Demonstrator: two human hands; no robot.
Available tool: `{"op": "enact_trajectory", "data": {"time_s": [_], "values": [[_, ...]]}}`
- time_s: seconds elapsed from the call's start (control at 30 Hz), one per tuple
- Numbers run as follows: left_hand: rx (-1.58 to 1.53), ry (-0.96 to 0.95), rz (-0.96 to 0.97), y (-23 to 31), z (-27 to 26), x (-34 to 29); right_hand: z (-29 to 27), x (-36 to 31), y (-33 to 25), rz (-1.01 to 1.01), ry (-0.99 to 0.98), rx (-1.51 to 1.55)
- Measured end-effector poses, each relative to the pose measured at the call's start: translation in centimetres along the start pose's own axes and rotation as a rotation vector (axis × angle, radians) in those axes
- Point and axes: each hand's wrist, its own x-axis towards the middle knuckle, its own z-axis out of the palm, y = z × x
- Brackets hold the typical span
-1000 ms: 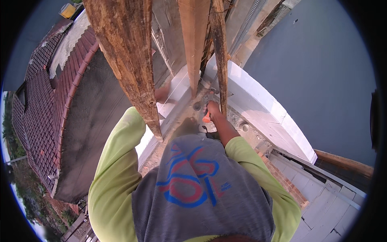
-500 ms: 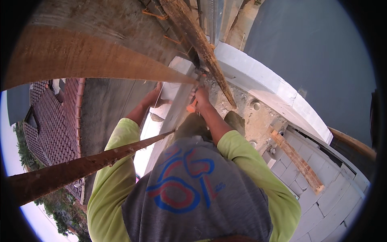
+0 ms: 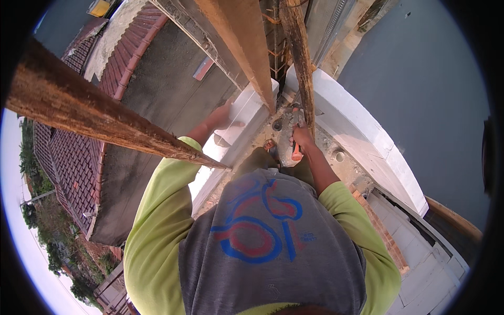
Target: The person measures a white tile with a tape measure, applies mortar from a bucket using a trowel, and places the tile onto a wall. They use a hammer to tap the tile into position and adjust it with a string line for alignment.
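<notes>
My right hand (image 3: 302, 136) is closed around the orange grip of a hammer (image 3: 297, 153), held over the rubble-strewn floor beside a rough timber post. The hammer's upper end is partly hidden by the hand and hard to make out. On the left, my left hand (image 3: 224, 118) lies against the top of a white block wall (image 3: 247, 107), thumb and fingers apart. It is slightly blurred. A thin string runs along the block near that hand.
A brown plank (image 3: 247, 47) and a dark timber post (image 3: 298, 58) rise ahead. Another timber (image 3: 105, 118) slants across the left. A curved white wall (image 3: 362, 126) borders the right. A brick-coloured strip (image 3: 386, 236) lies on pale blocks. Tiled roofs (image 3: 73, 157) show beyond the left wall.
My view has shifted, and the timbers appear farther right. My right hand has drawn away from the left wall with the hammer. The left hand stays at the block's top.
</notes>
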Motion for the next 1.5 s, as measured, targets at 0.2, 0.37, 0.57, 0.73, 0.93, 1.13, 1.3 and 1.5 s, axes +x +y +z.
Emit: {"op": "enact_trajectory", "data": {"time_s": [0.2, 0.37, 0.57, 0.73, 0.93, 1.13, 1.3, 1.5], "values": [[-0.131, 0.266, -0.024, -5.8, -4.2, -10.4, -7.4, -9.4, 1.1, -0.456, -0.166, -1.164], [-0.297, 0.728, -0.263, -2.2, -7.7, -28.2, -1.1, -15.8, -6.6, -0.596, -0.368, -1.419], [-0.377, 1.672, -0.221, 7.8, 4.1, -38.9, 4.7, -8.3, -5.3, -1.022, -0.472, -1.397], [-0.648, 1.158, -0.401, 12.8, 21.5, -33.1, 5.8, -5.6, -6.7, -0.816, -0.496, -1.796], [-0.294, 1.284, -0.674, 3.4, 21.6, -25.6, 14.7, -7.9, -10.2, -0.801, -0.601, -1.403], [0.014, 1.154, -0.818, -6.2, 18.3, -19.6, 25.3, -4.1, -10.7, -0.794, -0.622, -1.597], [-0.038, 1.058, -0.815, -7.1, 19.2, -19.3, 25.8, -9.1, -11.2, -0.719, -0.664, -1.632], [0.053, 1.249, -0.736, -7.8, 19.6, -18.7, 17.3, -6.8, -9.9, -1.070, -0.856, -1.866]]}}
